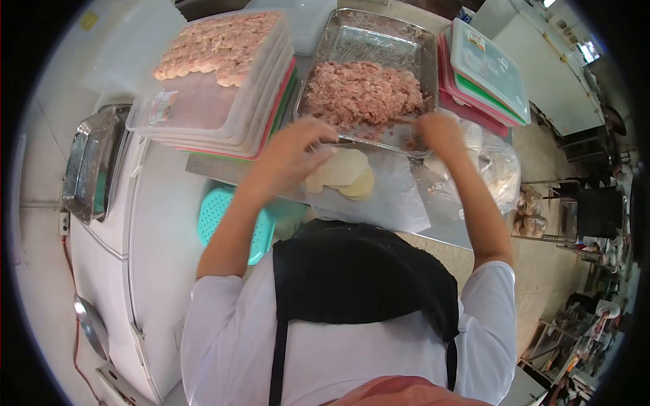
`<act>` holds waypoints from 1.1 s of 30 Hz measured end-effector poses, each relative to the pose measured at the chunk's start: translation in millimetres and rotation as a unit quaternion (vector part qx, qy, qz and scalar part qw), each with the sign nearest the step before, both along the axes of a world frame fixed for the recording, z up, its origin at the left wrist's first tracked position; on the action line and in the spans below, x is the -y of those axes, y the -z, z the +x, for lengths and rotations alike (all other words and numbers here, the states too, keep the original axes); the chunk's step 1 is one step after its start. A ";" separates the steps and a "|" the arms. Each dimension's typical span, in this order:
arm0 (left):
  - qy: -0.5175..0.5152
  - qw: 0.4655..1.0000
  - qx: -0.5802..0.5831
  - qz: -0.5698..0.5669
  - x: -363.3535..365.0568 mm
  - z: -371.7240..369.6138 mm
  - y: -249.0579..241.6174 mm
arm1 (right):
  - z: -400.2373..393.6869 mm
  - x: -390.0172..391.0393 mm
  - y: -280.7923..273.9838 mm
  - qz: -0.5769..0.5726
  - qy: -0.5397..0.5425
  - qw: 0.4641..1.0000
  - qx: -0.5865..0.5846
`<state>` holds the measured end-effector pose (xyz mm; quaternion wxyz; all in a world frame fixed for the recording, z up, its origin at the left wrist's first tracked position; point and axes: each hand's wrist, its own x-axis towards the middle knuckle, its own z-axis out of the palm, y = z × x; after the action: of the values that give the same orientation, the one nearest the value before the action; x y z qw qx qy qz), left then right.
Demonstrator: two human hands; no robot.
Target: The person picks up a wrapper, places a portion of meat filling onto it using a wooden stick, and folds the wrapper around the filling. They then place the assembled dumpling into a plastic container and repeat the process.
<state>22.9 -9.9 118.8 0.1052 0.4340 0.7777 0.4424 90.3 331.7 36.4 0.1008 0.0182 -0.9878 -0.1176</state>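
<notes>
My left hand (302, 150) hovers by the near left corner of the metal tray, its thumb and curved fingers apart. Right beside its thumb lie pale round dough wrappers (347, 166), overlapping on a clear plastic sheet (396, 196). My right hand (441, 132) is closed at the tray's near right corner, around a thin, stick-like utensil (401, 120) whose tip points into the meat. Pink ground meat filling (365, 91) is heaped across the middle of the metal tray (369, 24). Most of the utensil is hidden by my fist.
Stacked lidded containers (233, 125) stand at the left, filled dumplings (217, 47) on top. More containers (489, 64) are piled right of the tray. A clear plastic bag (497, 162) sits near my right forearm. Below the table edge is a turquoise perforated basket (220, 216).
</notes>
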 end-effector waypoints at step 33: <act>0.137 0.978 -0.140 -0.066 -75.9 46.9 135.9 | 14.5 12.8 -1.3 -0.127 -0.094 0.980 0.123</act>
<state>69.7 66.0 -17.1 0.0829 0.5860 0.7456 0.3061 104.8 319.0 37.7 -0.0095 0.1124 -0.9934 0.0224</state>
